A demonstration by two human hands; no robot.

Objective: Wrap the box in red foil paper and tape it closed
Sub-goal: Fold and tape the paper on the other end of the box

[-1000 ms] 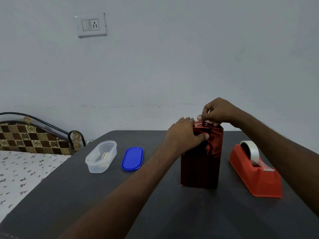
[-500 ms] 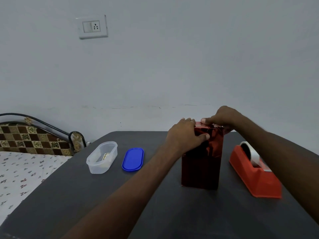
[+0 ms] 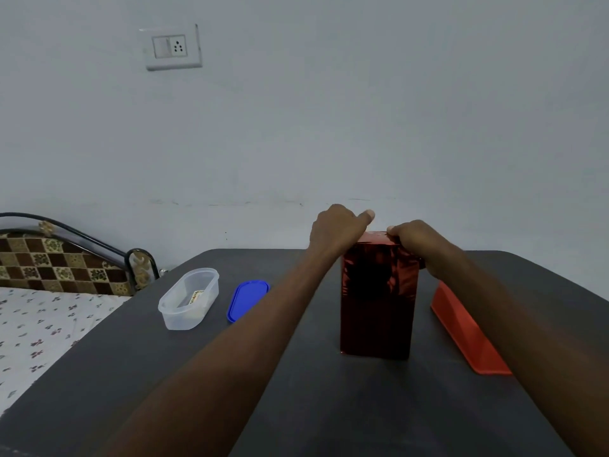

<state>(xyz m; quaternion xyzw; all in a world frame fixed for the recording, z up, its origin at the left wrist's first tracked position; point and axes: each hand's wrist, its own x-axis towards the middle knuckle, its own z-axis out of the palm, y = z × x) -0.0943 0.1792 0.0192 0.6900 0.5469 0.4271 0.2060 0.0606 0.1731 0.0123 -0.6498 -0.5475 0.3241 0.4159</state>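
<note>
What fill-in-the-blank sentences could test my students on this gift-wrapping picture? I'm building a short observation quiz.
1. The box standing upright on the table is wrapped in ____ foil.
2. Both the left hand and the right hand are at the ____ of the box.
3. The lid lying beside the clear container is ____ in colour.
4. The orange tape dispenser is partly hidden by the person's ____ arm.

Missing words: red; top; blue; right

No legible text; label inside clear container point(image 3: 188, 300) too blurred.
</note>
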